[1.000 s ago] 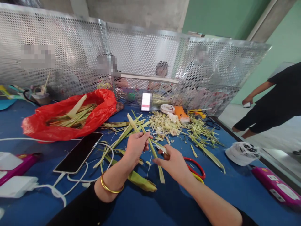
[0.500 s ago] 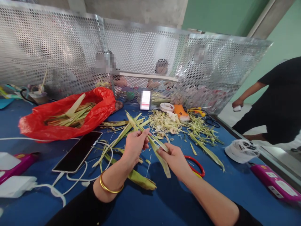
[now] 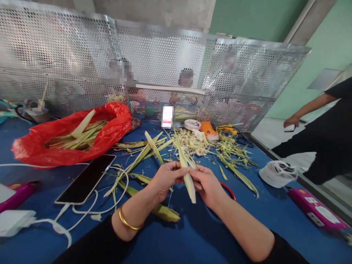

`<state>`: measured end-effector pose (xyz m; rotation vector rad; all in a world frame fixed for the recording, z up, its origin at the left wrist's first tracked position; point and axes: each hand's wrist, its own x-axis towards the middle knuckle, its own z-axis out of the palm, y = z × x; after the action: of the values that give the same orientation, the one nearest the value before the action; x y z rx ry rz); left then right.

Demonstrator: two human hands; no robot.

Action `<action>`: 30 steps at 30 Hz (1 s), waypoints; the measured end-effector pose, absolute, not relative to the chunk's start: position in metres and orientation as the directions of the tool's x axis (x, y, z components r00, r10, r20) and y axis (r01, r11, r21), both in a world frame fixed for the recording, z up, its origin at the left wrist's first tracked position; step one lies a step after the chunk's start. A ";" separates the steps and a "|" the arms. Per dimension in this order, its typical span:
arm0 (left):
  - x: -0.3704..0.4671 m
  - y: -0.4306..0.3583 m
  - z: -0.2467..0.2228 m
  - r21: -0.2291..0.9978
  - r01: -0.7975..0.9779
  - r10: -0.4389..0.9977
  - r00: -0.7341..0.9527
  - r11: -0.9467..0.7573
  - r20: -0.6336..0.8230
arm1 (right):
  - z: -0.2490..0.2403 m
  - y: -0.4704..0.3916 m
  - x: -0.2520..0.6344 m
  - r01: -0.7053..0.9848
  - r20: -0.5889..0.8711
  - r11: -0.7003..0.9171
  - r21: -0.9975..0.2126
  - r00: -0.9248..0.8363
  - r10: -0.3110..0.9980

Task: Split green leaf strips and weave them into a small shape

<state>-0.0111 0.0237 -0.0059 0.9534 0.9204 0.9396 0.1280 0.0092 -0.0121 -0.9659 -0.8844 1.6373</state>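
A long pale green husk leaf [image 3: 182, 157] hangs in front of me, its pale lower end pointing toward me. My left hand [image 3: 168, 179] is closed on it, with the thumb pressed along its side. My right hand [image 3: 205, 179], also closed, pinches the leaf from the other side, with a second narrow husk piece [image 3: 191, 161] at its fingertips. The two hands nearly touch, and some fingers are hidden behind the leaf. Beneath my left forearm a thicker green husk [image 3: 166, 212] lies on the blue table [image 3: 176, 242]. Red-handled scissors [image 3: 228, 190] are partly covered by my right hand.
A red plastic bag [image 3: 115, 121] of leaves and a phone [image 3: 86, 179] with a white cable lie left. Husk scraps [image 3: 196, 143] are heaped at the back before a perforated metal screen [image 3: 162, 55]. A white tape roll [image 3: 277, 174] sits right. A person in black [image 3: 324, 124] stands beyond.
My hands have come closer together and slightly toward me. The leaf has turned steeper, and its near end now sticks out between my hands. The person at right has shifted rightward in view.
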 end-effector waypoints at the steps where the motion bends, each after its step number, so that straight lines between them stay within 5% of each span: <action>1: -0.012 0.024 -0.005 0.932 -0.237 0.929 0.317 0.274 -0.192 | -0.011 0.009 0.129 -0.394 -0.177 -0.238 -0.888 -0.184 0.967; 4: -0.011 0.024 -0.002 0.957 -0.211 0.950 0.281 0.201 -0.137 | -0.011 0.009 0.129 -0.330 -0.157 -0.189 -0.925 -0.121 0.980; 11: -0.007 0.023 -0.001 1.000 -0.006 0.987 0.158 0.023 -0.021 | -0.017 0.008 0.130 0.163 0.046 0.031 -0.986 0.089 0.995; 16: -0.009 0.023 -0.002 0.993 -0.036 0.977 0.188 0.111 -0.103 | -0.016 0.008 0.130 0.058 -0.030 -0.034 -0.998 0.076 0.997; 24: -0.008 0.019 0.004 0.973 -0.099 0.972 0.131 0.207 -0.193 | -0.010 0.006 0.131 0.230 0.072 0.058 -0.971 0.053 0.996; 30: -0.007 0.018 0.003 0.981 -0.096 0.976 0.153 0.170 -0.155 | -0.011 0.007 0.130 0.026 -0.078 -0.079 -0.997 0.024 0.997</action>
<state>-0.0075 0.0181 0.0027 1.0761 1.0979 1.0346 0.1298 0.0070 -0.0109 -1.2979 -1.1740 1.2369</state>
